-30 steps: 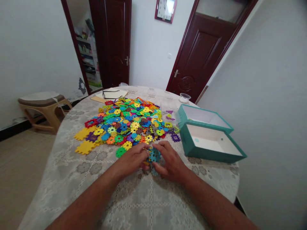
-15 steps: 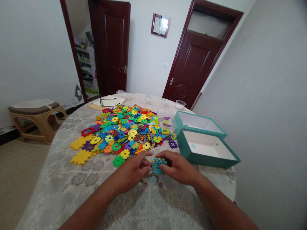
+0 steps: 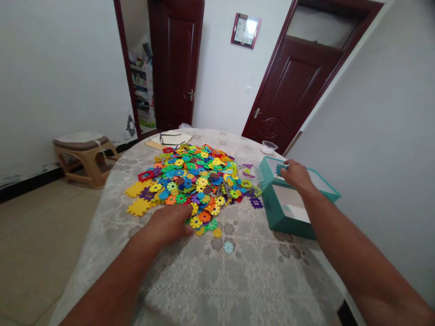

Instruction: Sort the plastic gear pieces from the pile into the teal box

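A teal square block made of interlocking pieces (image 3: 279, 170) is in the fingers of my right hand (image 3: 296, 175), over the far teal box (image 3: 322, 183). The hand partly covers the block, so I cannot tell whether it touches the box bottom. My left hand (image 3: 175, 222) is at the near edge of the heap of colourful plastic snowflake pieces (image 3: 190, 172). Its thumb and fingers are apart, and no piece shows in them. Yellow and orange discs lie just beyond its fingertips. A pale blue snowflake piece (image 3: 228, 246) lies alone on the tablecloth.
The nearer teal box (image 3: 288, 222) stands open under my right forearm. Purple square pieces (image 3: 256, 202) lie beside it. Farther back are a clear plastic bowl (image 3: 268, 146) and eyeglasses (image 3: 171, 138) on paper. A stool (image 3: 83, 156) stands left of the round table.
My right hand has carried the teal block from the table front to the far box. My left hand has moved left, away from the block, to the heap. The view has turned slightly left.
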The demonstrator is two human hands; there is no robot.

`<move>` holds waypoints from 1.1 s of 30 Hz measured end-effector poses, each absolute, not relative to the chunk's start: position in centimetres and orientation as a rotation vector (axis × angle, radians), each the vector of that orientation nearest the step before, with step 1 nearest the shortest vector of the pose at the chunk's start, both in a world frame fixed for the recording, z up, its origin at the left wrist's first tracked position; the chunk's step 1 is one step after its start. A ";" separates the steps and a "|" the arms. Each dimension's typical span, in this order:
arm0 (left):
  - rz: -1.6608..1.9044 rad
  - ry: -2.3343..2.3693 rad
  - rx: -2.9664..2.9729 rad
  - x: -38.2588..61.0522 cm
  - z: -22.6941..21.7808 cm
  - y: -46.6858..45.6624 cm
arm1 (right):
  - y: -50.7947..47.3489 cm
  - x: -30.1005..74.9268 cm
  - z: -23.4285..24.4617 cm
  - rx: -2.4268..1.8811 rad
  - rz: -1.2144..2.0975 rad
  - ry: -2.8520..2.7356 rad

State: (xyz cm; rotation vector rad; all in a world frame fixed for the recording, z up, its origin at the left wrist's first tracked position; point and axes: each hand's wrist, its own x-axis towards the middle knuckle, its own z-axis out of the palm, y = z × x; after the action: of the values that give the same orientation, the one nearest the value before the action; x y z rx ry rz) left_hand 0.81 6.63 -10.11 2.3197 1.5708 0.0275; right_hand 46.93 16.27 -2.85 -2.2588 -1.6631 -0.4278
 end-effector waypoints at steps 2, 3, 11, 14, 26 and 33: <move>0.024 1.566 2.337 1.2 -10.2 6.4 | 16.7 46.7 -3.0 -2.277 -0.414 -1.671; 0.030 1.558 2.343 1.4 -10.3 6.3 | 16.6 46.3 -3.1 -2.257 -0.424 -1.678; 0.064 1.493 2.461 2.3 -11.6 6.6 | 7.8 34.2 -6.2 -1.616 0.259 -2.249; 0.084 1.480 2.481 2.7 -11.6 6.4 | 4.0 29.4 -9.0 -1.490 0.603 -2.464; 0.193 1.389 2.629 4.3 -13.6 7.5 | 3.7 27.8 -13.7 -1.351 0.387 -2.548; 0.189 1.329 2.704 4.4 -13.5 7.9 | 4.0 28.1 -15.7 -1.323 0.300 -2.295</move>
State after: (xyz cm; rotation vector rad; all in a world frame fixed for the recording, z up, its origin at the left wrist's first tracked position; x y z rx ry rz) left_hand 4.41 7.87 -13.49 2.7038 1.3293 0.1885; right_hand 28.07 4.03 -15.67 -1.3231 -2.2949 0.2999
